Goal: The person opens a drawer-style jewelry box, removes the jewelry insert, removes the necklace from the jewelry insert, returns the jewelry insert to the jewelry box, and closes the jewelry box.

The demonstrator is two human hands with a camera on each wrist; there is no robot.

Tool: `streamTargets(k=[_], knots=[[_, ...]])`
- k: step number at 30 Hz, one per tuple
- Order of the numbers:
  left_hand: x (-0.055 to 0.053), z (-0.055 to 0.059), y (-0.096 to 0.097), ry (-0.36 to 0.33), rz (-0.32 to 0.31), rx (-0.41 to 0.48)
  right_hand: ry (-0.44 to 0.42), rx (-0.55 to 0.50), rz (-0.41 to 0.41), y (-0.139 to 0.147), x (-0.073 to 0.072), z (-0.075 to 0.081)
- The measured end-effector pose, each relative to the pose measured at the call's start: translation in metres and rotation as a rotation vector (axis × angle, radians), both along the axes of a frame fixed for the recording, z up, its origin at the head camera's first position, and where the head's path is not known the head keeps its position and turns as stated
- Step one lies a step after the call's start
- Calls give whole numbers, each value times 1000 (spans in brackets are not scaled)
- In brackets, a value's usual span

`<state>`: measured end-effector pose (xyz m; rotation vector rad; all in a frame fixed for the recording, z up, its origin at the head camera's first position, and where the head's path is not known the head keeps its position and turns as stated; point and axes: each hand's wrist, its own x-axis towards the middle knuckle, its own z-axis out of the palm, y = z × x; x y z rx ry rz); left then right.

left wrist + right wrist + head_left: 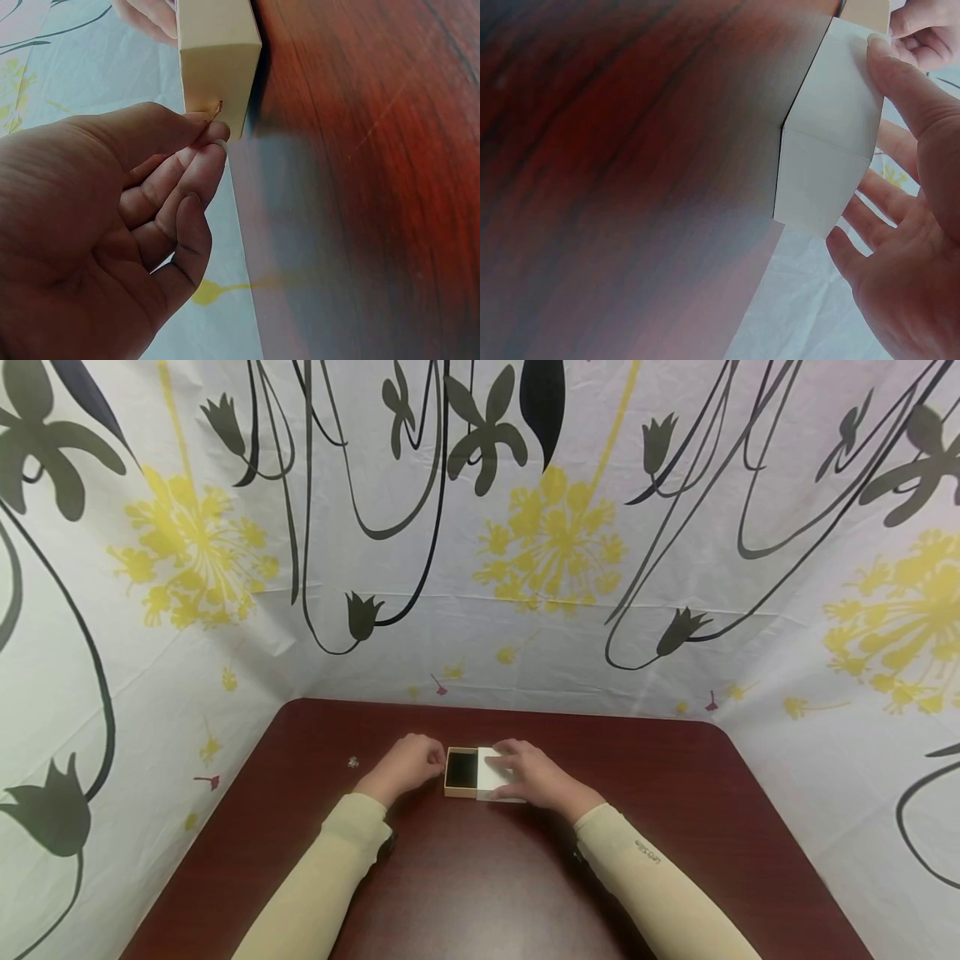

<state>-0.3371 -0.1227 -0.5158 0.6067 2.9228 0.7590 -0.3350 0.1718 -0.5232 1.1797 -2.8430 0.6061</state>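
Note:
A small drawer-style gift box lies on the table, with its tan inner tray (461, 793) partly out of its white sleeve (491, 777). Dark lining (461, 770) shows inside the tray. My left hand (408, 764) is at the tray's left end. In the left wrist view its thumb and a fingertip pinch a thin cord loop (218, 109) on the tray's end face. From the right, my right hand (536, 777) grips the sleeve, with its thumb on the near side and fingers spread over the top and far side.
A tiny shiny object (352, 762) lies on the dark red wooden table (480, 877), left of my left hand; its kind is too small to tell. Behind the table and along both sides hangs a white flower-patterned cloth (450, 568).

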Motion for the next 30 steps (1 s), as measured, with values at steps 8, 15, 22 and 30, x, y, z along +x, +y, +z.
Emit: streamTargets(k=[8, 15, 22, 30], knots=[[2, 1, 1, 13, -10, -8, 6, 5, 8, -1, 0, 0], [0, 0, 1, 24, -8, -6, -4, -2, 7, -1, 0, 1], [1, 1, 1, 27, -8, 0, -4, 0, 5, -1, -1, 0], [1, 1, 1, 31, -19, -6, -5, 5, 0, -1, -1, 1]])
